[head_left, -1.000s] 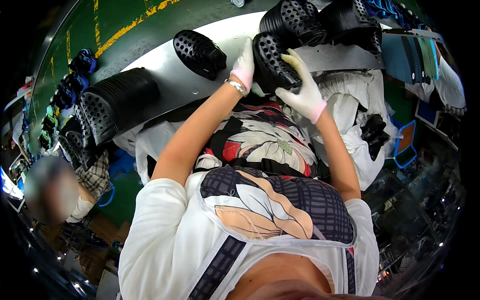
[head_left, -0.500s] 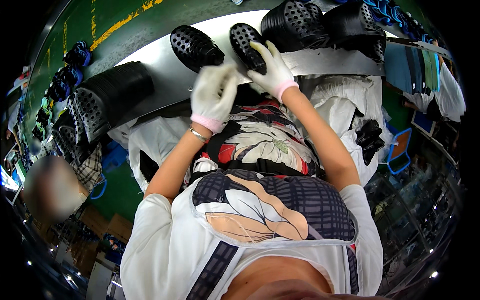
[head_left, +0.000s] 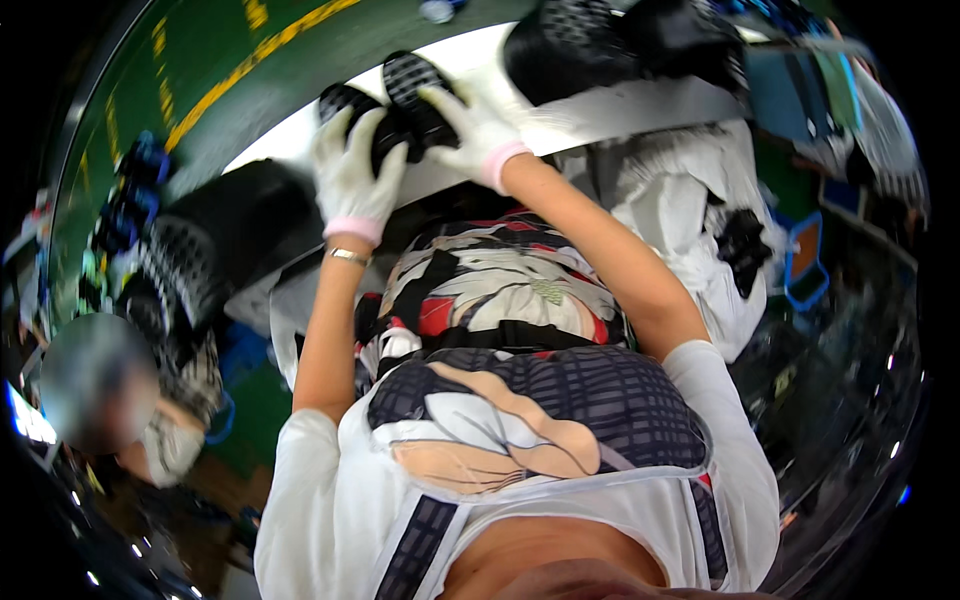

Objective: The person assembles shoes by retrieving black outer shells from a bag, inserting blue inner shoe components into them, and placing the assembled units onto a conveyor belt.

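On the metal table, my gloved right hand (head_left: pixel 472 135) holds a black shoe sole (head_left: pixel 408 80) with holes through it, gripping its right side with bent fingers. Directly left of it lies a small pile of similar black soles (head_left: pixel 345 98), partly hidden by my hand. My gloved left hand (head_left: pixel 358 165) rests against that pile, its fingers spread apart. The sole in my right hand now sits side by side with the pile; whether they touch is hard to tell.
Long stacks of black soles (head_left: pixel 235 215) stand on the left, and others (head_left: pixel 570 55) on the right of the metal tabletop (head_left: pixel 460 55). White cloth or plastic (head_left: pixel 690 190) hangs below the table edge. A blue-framed stool (head_left: pixel 808 260) is at right. Another person (head_left: pixel 165 440) is at left.
My right hand has brought its sole leftward, close to the pile. My left hand, blurred and curled before, has moved up and left, spreading its fingers over the pile. The view has shifted slightly.
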Motion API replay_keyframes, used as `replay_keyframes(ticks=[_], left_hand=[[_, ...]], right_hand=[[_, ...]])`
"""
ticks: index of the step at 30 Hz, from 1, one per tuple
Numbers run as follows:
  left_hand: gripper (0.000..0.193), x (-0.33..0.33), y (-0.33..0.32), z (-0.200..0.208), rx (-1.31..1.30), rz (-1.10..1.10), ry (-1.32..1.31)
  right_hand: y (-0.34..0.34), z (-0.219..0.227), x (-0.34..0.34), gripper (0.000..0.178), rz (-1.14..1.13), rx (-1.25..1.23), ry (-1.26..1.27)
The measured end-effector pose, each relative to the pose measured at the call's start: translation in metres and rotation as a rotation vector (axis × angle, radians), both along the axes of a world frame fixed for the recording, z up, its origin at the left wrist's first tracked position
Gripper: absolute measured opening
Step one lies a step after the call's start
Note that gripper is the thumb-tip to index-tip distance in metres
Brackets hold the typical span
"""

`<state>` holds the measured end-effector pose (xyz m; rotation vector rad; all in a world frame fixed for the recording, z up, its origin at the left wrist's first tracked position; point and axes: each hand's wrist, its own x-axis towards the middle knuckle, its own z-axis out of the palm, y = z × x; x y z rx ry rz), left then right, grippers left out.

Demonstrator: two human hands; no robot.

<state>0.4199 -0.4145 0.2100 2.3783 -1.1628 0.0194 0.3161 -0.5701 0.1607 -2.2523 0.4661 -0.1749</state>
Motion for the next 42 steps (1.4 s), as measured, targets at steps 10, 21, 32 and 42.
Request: replay_keyframes(ticks=[10,21,32,42], left_hand=[[0.050,-0.041,-0.020,0.021,0.017,-0.069,-0.190],[0.044,-0.145,-0.088,0.044,-0.012,-0.455,0.051],[0.040,-0.223,-0.120,0.021,0.249,-0.351,0.393],[0.042,-0.242,-0.110,0.018,0.484,-0.289,0.295]], right_hand=[[-0.058,0.000,-0.207,0.054,-0.363,0.095,0.281],[-0.107,-0.044,-0.482,0.057,-1.076,0.157,0.511],[-0.270,-0.072,-0.638,0.061,-1.484,-0.142,0.577],[-0.331,-0.112,-0.645,0.087,-1.737,0.044,0.775]])
